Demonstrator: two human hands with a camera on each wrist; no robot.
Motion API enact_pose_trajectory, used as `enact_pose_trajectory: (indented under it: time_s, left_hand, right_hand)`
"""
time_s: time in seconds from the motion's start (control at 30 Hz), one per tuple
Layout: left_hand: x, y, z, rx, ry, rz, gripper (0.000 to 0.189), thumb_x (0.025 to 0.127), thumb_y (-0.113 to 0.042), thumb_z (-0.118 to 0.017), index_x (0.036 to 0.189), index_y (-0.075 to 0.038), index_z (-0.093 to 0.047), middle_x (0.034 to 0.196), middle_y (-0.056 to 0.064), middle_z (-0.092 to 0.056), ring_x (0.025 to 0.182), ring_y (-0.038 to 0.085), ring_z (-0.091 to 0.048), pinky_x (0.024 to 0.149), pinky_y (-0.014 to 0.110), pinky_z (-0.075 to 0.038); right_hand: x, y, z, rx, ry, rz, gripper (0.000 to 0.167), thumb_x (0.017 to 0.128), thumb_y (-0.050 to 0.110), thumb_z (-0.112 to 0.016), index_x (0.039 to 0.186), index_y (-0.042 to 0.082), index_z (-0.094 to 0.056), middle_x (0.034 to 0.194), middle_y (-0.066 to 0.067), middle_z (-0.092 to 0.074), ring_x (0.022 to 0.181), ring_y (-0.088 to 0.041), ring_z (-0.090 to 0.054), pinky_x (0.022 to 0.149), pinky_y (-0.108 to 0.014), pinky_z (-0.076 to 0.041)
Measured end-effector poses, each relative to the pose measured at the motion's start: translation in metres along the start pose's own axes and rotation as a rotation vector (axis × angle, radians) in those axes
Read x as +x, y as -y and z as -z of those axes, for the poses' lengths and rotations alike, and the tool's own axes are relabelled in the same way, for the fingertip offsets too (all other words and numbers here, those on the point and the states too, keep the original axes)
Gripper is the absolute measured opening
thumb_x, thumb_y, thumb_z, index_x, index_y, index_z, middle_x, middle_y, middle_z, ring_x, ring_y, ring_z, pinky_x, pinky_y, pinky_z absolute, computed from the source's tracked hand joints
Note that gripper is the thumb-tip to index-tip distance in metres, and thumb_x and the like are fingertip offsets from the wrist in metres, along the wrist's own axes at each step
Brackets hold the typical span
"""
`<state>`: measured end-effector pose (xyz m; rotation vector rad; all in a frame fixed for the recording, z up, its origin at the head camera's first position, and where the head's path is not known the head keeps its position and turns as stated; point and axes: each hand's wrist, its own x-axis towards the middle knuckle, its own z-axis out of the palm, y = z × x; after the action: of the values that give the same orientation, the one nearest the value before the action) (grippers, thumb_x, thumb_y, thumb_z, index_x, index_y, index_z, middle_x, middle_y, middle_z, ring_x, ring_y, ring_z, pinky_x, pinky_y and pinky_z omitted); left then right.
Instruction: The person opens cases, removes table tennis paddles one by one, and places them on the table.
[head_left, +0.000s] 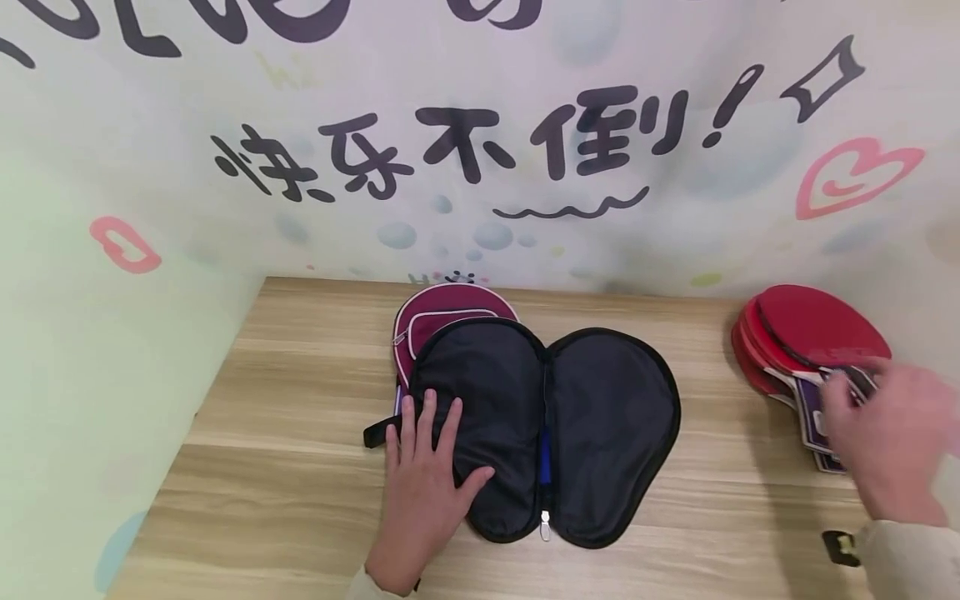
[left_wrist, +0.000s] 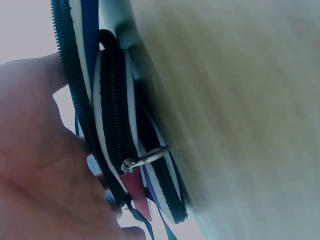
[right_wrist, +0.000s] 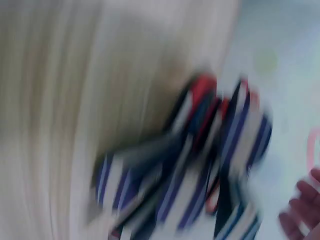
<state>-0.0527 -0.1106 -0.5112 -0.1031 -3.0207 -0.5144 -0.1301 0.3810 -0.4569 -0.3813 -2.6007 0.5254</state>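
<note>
A black-lined paddle case (head_left: 615, 417) lies unzipped and spread flat on the table. My left hand (head_left: 427, 492) rests on its left half with fingers spread. Under that half sits a maroon case (head_left: 442, 298) with white piping. The left wrist view shows the stacked cases edge-on, with a metal zipper pull (left_wrist: 145, 158) beside my palm. At the right, my right hand (head_left: 896, 433) hovers at the handles of several stacked red table tennis paddles (head_left: 821, 321). In the blurred right wrist view, striped handles (right_wrist: 185, 190) show apart from my fingertips (right_wrist: 307, 192).
The wood-grain table (head_left: 300, 358) meets a printed wall (head_left: 480, 242) at the back and on the left. The open case's zipper pull (head_left: 545, 523) points toward me. A black strap loop (head_left: 378, 433) sticks out left of the cases.
</note>
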Motion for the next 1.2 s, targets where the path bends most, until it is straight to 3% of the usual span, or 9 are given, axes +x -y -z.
enact_pose_trajectory:
  time_s: [0.1, 0.13, 0.33, 0.53, 0.63, 0.8, 0.93, 1.07, 1.2]
  left_hand:
    - [0.002, 0.0, 0.003, -0.028, -0.017, 0.013, 0.089, 0.089, -0.066, -0.064, 0.161, -0.024, -0.032, 0.172, 0.011, -0.019, 0.16, 0.04, -0.011, 0.123, 0.068, -0.02]
    - [0.003, 0.0, 0.005, -0.041, -0.019, 0.016, 0.089, 0.09, -0.065, -0.064, 0.161, -0.024, -0.031, 0.172, 0.011, -0.018, 0.16, 0.039, -0.01, 0.123, 0.068, -0.019]
    - [0.011, 0.004, 0.012, -0.12, -0.081, 0.046, 0.088, 0.095, -0.057, -0.063, 0.163, -0.018, -0.024, 0.172, 0.01, -0.015, 0.159, 0.041, -0.011, 0.123, 0.069, -0.018]
    - [0.019, 0.014, 0.024, -0.2, -0.095, 0.142, 0.084, 0.1, -0.058, -0.054, 0.16, -0.006, -0.029, 0.171, 0.014, -0.016, 0.16, 0.04, -0.006, 0.124, 0.068, -0.014]
    - [0.02, 0.013, 0.03, -0.242, -0.085, 0.129, 0.076, 0.103, -0.058, -0.047, 0.153, -0.002, -0.042, 0.171, 0.013, -0.018, 0.16, 0.04, -0.004, 0.124, 0.068, -0.014]
    - [0.027, -0.015, 0.042, -0.387, -0.192, -0.101, 0.059, 0.104, -0.042, -0.053, 0.15, -0.006, -0.048, 0.169, 0.008, -0.028, 0.16, 0.035, -0.012, 0.124, 0.065, -0.02]
    - [0.035, -0.05, 0.044, -0.428, -0.214, -0.312, 0.062, 0.102, -0.037, -0.059, 0.156, -0.012, -0.041, 0.169, 0.005, -0.029, 0.159, 0.029, -0.021, 0.124, 0.057, -0.029]
    - [0.042, -0.08, 0.033, -0.402, -0.196, -0.412, 0.071, 0.094, -0.035, -0.068, 0.156, -0.011, -0.041, 0.17, 0.005, -0.025, 0.157, 0.031, -0.027, 0.122, 0.052, -0.036]
    - [0.044, -0.103, 0.02, -0.357, -0.137, -0.457, 0.075, 0.093, -0.037, -0.069, 0.158, -0.017, -0.038, 0.173, 0.003, -0.015, 0.157, 0.035, -0.028, 0.12, 0.053, -0.039]
  right_hand:
    - [-0.012, 0.019, -0.028, 0.082, -0.086, 0.373, 0.035, 0.089, 0.011, -0.061, 0.113, -0.014, -0.062, 0.103, -0.037, -0.059, 0.094, -0.054, -0.051, 0.083, -0.063, -0.036]
    - [-0.016, 0.025, -0.035, 0.123, -0.022, 0.408, 0.034, 0.089, 0.008, -0.063, 0.115, -0.014, -0.061, 0.104, -0.035, -0.059, 0.094, -0.05, -0.052, 0.081, -0.059, -0.038]
    - [-0.041, 0.045, -0.071, 0.199, 0.374, 0.337, 0.04, 0.098, 0.01, -0.064, 0.13, -0.011, -0.054, 0.113, -0.028, -0.058, 0.093, -0.042, -0.067, 0.069, -0.035, -0.055]
    - [-0.052, 0.052, -0.084, 0.255, 0.438, 0.297, 0.04, 0.102, 0.013, -0.059, 0.135, -0.01, -0.054, 0.112, -0.026, -0.066, 0.086, -0.025, -0.068, 0.068, -0.022, -0.05]
    - [-0.053, 0.056, -0.085, 0.268, 0.437, 0.314, 0.036, 0.1, 0.009, -0.061, 0.131, -0.009, -0.058, 0.107, -0.024, -0.069, 0.08, -0.01, -0.063, 0.065, -0.022, -0.05]
    - [-0.055, 0.056, -0.084, 0.285, 0.44, 0.303, 0.033, 0.097, 0.002, -0.063, 0.129, -0.006, -0.06, 0.108, -0.023, -0.067, 0.073, 0.006, -0.053, 0.061, -0.021, -0.047]
    - [-0.057, 0.058, -0.081, 0.384, 0.531, 0.2, 0.037, 0.1, 0.005, -0.062, 0.134, -0.006, -0.057, 0.118, -0.027, -0.064, 0.079, 0.014, -0.056, 0.063, -0.018, -0.053]
    - [-0.058, 0.062, -0.078, 0.486, 0.624, 0.074, 0.042, 0.103, 0.012, -0.058, 0.14, -0.006, -0.051, 0.126, -0.029, -0.059, 0.085, 0.013, -0.061, 0.066, -0.02, -0.058]
    - [-0.056, 0.062, -0.076, 0.52, 0.66, -0.018, 0.05, 0.109, 0.029, -0.047, 0.147, -0.004, -0.046, 0.131, -0.028, -0.058, 0.082, 0.006, -0.063, 0.067, -0.024, -0.058]
